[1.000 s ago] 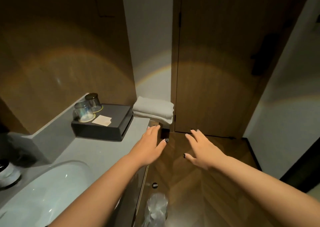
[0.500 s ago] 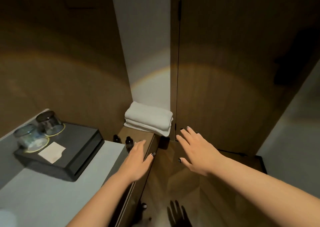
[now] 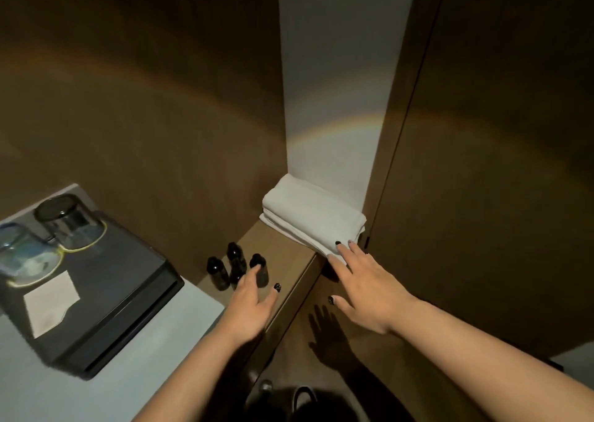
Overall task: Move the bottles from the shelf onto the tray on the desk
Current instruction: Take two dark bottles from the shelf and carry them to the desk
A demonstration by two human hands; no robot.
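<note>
Several small dark bottles point(image 3: 225, 269) stand close together on a low wooden shelf point(image 3: 283, 260), just beyond the grey counter's right end. My left hand point(image 3: 252, 306) hovers over the shelf with fingers spread, its fingertips at the nearest bottle point(image 3: 260, 269), holding nothing. My right hand point(image 3: 366, 286) is open too, palm down, its fingertips over the front edge of the folded white towels point(image 3: 313, 220). The black tray point(image 3: 106, 299) sits on the counter to the left.
On the tray stand two upturned glasses point(image 3: 48, 238) and a white card point(image 3: 49, 304). The grey counter point(image 3: 135, 373) runs along the lower left. A wooden wall stands behind the shelf, a wooden door to the right. Dark floor lies below the shelf.
The view has swung right and nearer to the shelf, bringing the bottles into sight. Both hands have moved forward, the left to the bottles, the right to the towels.
</note>
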